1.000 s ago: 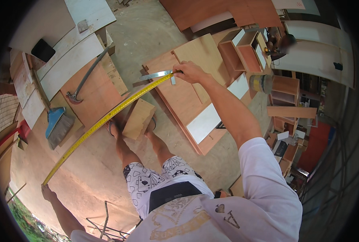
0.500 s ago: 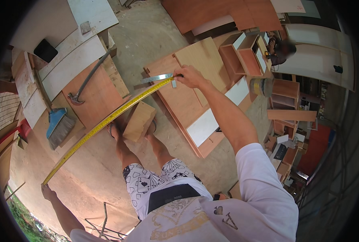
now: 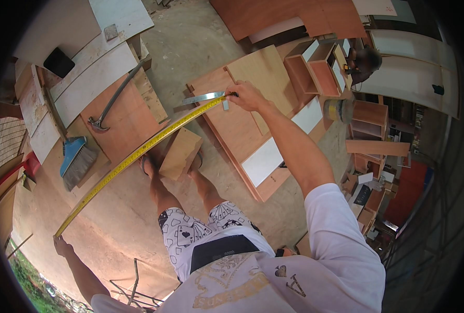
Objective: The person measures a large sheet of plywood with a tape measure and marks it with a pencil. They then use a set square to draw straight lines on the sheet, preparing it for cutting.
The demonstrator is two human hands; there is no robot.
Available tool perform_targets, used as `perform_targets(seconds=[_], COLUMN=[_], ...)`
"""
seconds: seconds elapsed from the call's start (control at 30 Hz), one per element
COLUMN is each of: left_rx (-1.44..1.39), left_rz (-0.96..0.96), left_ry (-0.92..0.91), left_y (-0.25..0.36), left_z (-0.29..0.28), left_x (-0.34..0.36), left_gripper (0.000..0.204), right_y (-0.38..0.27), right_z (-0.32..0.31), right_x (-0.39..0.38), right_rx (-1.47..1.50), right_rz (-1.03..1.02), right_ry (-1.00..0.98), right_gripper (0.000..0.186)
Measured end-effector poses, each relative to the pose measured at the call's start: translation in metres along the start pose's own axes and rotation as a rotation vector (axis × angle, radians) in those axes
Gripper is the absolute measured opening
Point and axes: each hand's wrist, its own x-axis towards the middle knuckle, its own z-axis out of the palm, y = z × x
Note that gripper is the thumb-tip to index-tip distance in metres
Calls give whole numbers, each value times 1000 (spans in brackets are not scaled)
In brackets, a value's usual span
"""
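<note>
A yellow tape measure point(image 3: 138, 152) is stretched slantwise in front of my legs, bowing slightly between my two hands. At the lower left, the closed fingers of my left hand point(image 3: 62, 247) pinch one end of it. My right hand point(image 3: 246, 97), up over the wooden panels, is closed round the other end, where a small dark piece shows at the fingers. A flat silver metal strip point(image 3: 205, 97) sticks out leftward by that hand; whether the hand grips it too, I cannot tell. Under the tape's middle, a wooden block point(image 3: 181, 155) lies between my feet.
Wooden panels point(image 3: 266, 68) lie stacked ahead, with open box cabinets point(image 3: 323, 70) beyond. On the left, boards carry a claw hammer point(image 3: 107, 109); a blue broom point(image 3: 74, 159) stands beside them. Another person point(image 3: 366, 61) works at the far right. Metal rods point(image 3: 134, 284) lie near the lower edge.
Almost nothing differs. My right hand and its tape end have shifted very slightly up the picture, and the person at the far right has moved a little.
</note>
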Motion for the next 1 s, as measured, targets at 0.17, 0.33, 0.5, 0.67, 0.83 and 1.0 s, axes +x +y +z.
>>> perform_targets(seconds=[0.17, 0.33, 0.5, 0.67, 0.83, 1.0], left_rx=[76, -21, -83, -52, 91, 603], left_rz=[23, 14, 6, -56, -84, 18], left_ry=[-12, -1, -10, -33, -59, -75], left_y=[-1, -6, -12, -8, 7, 42], left_z=[0, 1, 0, 2, -13, -85], left_x=[-1, 3, 8, 12, 15, 30], left_gripper=[57, 60, 61, 55, 52, 58], right_y=[7, 9, 8, 9, 9, -27], right_z=[4, 3, 1, -3, -13, -69], right_x=[2, 4, 6, 11, 5, -12], right_rx=[-42, -38, -42, 2, 19, 85], right_rz=[-10, -50, -74, -126, -191, -194], right_ry=[-10, -16, -9, -47, -35, -121], right_gripper=[20, 20, 20, 20, 20, 23])
